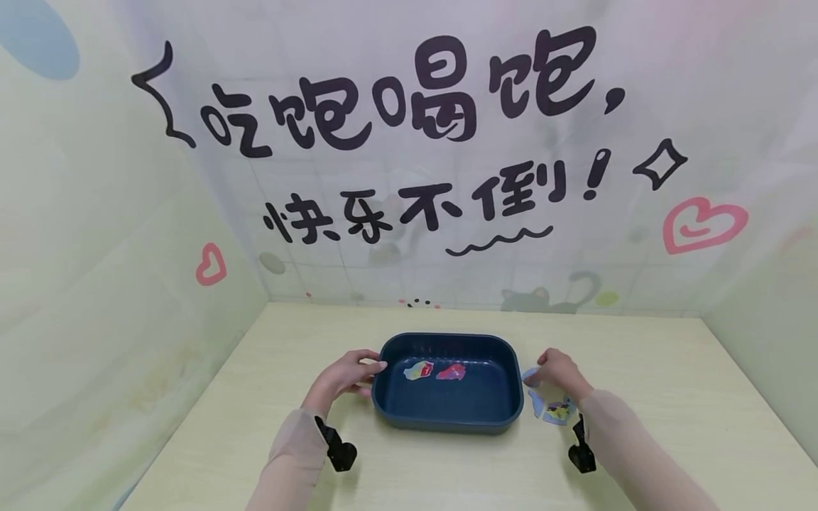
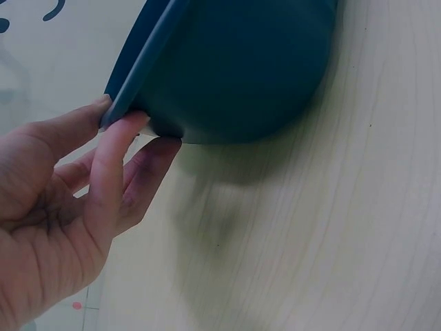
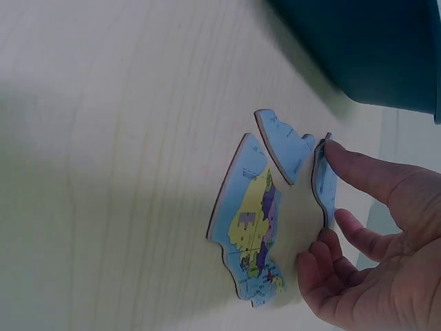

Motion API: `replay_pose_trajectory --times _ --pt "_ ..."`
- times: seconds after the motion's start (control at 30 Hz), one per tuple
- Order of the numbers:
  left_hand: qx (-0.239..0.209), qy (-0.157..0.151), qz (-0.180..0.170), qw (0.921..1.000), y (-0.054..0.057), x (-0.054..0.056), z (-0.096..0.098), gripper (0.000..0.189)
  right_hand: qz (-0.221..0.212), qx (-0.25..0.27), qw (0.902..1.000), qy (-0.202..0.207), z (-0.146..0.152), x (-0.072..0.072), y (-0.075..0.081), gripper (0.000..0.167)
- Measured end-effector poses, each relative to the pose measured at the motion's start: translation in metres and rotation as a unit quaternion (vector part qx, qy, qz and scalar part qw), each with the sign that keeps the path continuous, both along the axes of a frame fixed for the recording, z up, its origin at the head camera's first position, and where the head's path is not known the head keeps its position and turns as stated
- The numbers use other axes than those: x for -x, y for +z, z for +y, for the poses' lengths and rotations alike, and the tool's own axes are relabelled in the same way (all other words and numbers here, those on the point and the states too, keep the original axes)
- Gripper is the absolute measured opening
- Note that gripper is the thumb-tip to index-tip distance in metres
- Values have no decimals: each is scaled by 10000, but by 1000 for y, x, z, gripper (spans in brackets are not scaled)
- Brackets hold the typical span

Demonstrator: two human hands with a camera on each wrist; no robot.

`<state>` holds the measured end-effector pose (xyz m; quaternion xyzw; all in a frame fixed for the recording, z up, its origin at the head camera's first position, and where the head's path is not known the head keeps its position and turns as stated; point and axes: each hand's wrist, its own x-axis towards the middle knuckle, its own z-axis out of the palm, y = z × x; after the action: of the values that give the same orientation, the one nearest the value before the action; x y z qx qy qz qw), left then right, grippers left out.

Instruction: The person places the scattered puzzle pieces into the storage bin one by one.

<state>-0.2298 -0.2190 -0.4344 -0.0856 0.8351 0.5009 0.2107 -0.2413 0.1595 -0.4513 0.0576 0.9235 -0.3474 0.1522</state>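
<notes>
A dark teal plastic tub sits mid-table with two colourful puzzle pieces inside: a pale yellow-and-red one and a pink one. My left hand grips the tub's left rim, thumb at the top edge and fingers beneath the lip. Just right of the tub, my right hand pinches a narrow blue puzzle piece between thumb and fingers. Two others lie flat beside it in the right wrist view: a blue wedge-shaped piece and a larger blue, yellow and purple map piece.
The pale wooden table carries the tub and loose pieces. A printed cloth backdrop with large black characters stands along its back and sides. Black wrist cameras hang at both wrists, the left one near the tub's front left.
</notes>
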Motion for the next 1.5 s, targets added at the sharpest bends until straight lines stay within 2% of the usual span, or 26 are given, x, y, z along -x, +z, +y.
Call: replay_pose_trajectory --times 0.13,0.37,0.67,1.0,1.23,1.5 --pt "7 -16 25 10000 1 1 0 47 -16 -87 10000 -13 -4 -2 2 42" --pt "9 -29 -11 10000 2 1 1 47 -29 -597 9982 11 -8 3 6 47" --pt "-2 -6 -5 10000 1 0 0 47 -113 -660 9977 -81 -11 4 5 47" --pt "-43 96 -94 9999 3 -2 1 46 251 -775 9967 16 -12 10 3 43" --pt "-53 69 -50 9999 1 -2 1 46 486 -399 9980 90 -2 8 8 33" --pt "-88 69 -2 9999 1 -2 0 44 48 684 9976 21 4 9 11 19"
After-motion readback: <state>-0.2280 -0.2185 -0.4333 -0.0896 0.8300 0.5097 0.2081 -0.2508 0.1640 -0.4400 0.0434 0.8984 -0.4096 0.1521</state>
